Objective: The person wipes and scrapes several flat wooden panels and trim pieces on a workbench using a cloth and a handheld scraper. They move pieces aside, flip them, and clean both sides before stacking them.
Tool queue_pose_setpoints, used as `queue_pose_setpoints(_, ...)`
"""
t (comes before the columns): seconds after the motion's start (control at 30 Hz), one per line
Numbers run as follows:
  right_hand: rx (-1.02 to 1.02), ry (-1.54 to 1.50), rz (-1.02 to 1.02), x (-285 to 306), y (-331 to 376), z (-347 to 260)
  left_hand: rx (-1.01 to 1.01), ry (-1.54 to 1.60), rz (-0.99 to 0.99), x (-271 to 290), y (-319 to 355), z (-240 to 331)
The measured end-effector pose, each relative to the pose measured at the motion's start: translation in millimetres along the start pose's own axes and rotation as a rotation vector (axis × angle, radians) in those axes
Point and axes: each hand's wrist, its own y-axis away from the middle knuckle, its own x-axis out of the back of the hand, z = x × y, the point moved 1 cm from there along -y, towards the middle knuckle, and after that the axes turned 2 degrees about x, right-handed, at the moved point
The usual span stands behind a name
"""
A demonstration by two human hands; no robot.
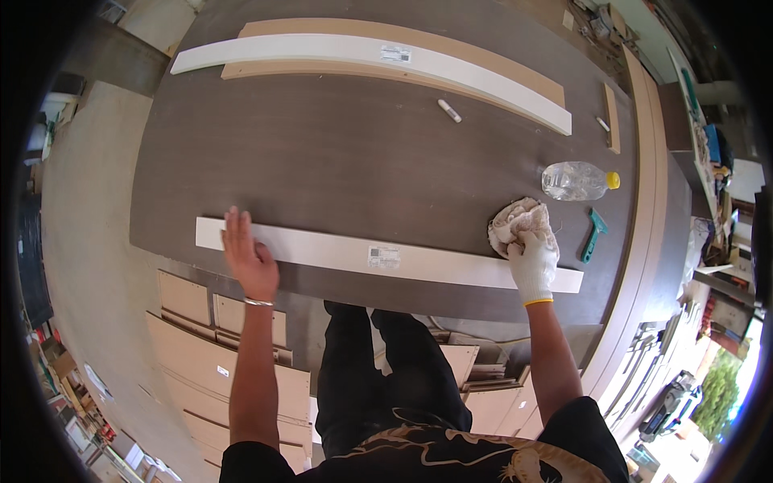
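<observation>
A long narrow white board point(322, 251) with a printed label lies along the near edge of the dark table. My bare left hand point(248, 258) rests flat on its left end, fingers stretched out. In a white knit glove, my right hand point(533, 266) grips a crumpled whitish cloth point(515, 221) at the board's right part. Just beyond the cloth, a clear plastic bottle point(573, 181) with a yellow cap lies on its side. A green scraper point(594, 235) is to the right of the glove.
Across the dark table point(338, 153), another white strip point(322, 50) rests over brown boards point(483, 63) at the far side. A white marker point(449, 111) lies in front of them. A short wood strip point(612, 119) is at the right. Stacked panels point(209, 354) stand below the near edge.
</observation>
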Motion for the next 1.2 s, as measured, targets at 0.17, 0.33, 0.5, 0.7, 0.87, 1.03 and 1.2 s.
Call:
queue_pose_setpoints(0.17,-0.155,-0.307,-0.008,10,-1,5,0.017,0.197,-0.09,14,63,84)
queue_pose_setpoints(0.33,-0.036,0.076,-0.112,14,4,-28,0.025,0.312,-0.217,33,108,134)
queue_pose_setpoints(0.5,-0.073,0.142,-0.085,27,-7,-50,-0.067,0.306,-0.265,42,108,143)
queue_pose_setpoints(0.7,-0.242,-1.669,-0.038,93,28,19,-0.092,0.398,-0.223,70,70,144)
queue_pose_setpoints(0.87,0.239,-2.705,-0.283,77,68,-20,-0.113,0.473,-0.223,96,56,179)
queue_pose_setpoints(1.03,-0.176,-2.49,-0.431,21,64,-114,-0.149,0.607,-0.236,100,64,209)
queue_pose_setpoints(1.2,-0.253,-2.25,-0.376,40,67,-151,-0.011,0.81,-0.261,105,69,207)
